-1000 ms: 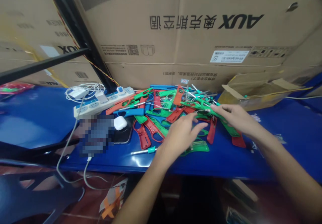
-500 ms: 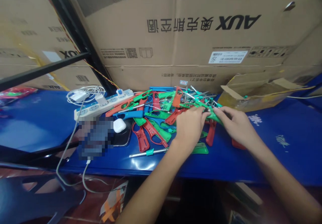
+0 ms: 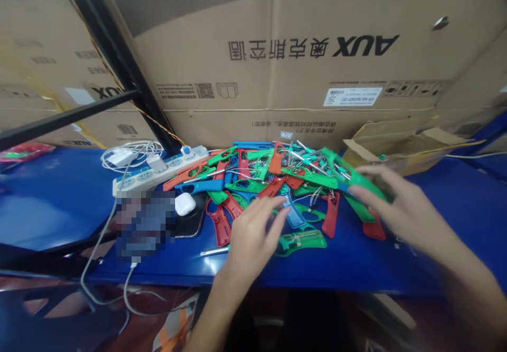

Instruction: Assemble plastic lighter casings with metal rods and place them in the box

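A heap of red, green and blue plastic handle pieces with thin metal rods (image 3: 273, 175) lies on a blue table (image 3: 435, 251). My right hand (image 3: 400, 209) grips a long green plastic piece (image 3: 348, 175) and lifts its far end above the heap. My left hand (image 3: 249, 236) hovers with fingers spread over the near edge of the heap, close to a blue piece (image 3: 291, 215) and a flat green piece (image 3: 303, 240). It holds nothing.
A white power strip (image 3: 158, 170) with plugs and coiled cable lies at the left. A white earbud case (image 3: 185, 203) rests on a dark phone beside it. Big cardboard boxes (image 3: 277, 51) wall the back; an open carton (image 3: 404, 149) sits at the right.
My right hand has pulled the green piece up out of the heap and toward me. My left hand has let go of the heap and drawn back to its near edge.
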Demonstrator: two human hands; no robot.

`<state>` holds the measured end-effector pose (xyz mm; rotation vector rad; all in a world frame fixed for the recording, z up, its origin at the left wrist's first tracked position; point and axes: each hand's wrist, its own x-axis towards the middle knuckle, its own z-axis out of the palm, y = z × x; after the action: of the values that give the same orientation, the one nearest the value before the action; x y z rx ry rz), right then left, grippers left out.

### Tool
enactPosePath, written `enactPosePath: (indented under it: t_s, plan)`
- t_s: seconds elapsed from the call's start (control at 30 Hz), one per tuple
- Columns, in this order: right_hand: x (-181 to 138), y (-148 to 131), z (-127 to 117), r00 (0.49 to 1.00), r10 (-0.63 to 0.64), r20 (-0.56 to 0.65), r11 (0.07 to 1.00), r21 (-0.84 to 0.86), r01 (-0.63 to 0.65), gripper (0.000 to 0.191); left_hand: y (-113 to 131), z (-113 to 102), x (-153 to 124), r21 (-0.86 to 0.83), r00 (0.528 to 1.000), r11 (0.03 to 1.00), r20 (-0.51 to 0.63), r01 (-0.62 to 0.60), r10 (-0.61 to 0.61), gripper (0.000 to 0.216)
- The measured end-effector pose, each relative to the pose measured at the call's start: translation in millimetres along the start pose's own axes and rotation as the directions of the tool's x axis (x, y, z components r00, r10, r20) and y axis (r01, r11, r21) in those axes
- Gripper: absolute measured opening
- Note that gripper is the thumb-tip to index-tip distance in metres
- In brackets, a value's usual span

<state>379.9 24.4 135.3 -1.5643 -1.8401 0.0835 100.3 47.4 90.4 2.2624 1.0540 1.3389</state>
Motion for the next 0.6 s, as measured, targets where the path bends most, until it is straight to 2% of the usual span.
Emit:
enactPosePath:
  t_s: [0.1,0.2,0.3,0.43,0.6]
  plan:
    - [-39,-9,10,0.983,-0.103,0.152,0.994,0.056,0.096,0.036,-4,-19,-31,0.037,0.995,0.999,0.104,0.006,-0.010,0.020]
    - [-76,-14,31,0.983,-0.091,0.158,0.995,0.057,0.083,0.037,-2,-29,-54,0.129,0.960,0.991,0.280,-0.033,-0.005,0.032]
    - [-98,-15,49,0.994,-0.018,0.103,0.995,0.097,0.008,0.032,1,-27,-58,0.223,0.941,0.974,0.337,-0.051,-0.027,0.042]
    - [-102,-21,62,0.999,0.048,-0.003,0.992,0.118,-0.048,0.029,-3,-11,-48,0.282,0.916,0.951,0.402,-0.131,0.007,0.058]
    - [-90,-32,70,0.997,-0.069,0.034,0.989,0.132,0.064,0.033,-7,-8,-49,0.276,0.905,0.946,0.423,-0.168,0.038,0.049]
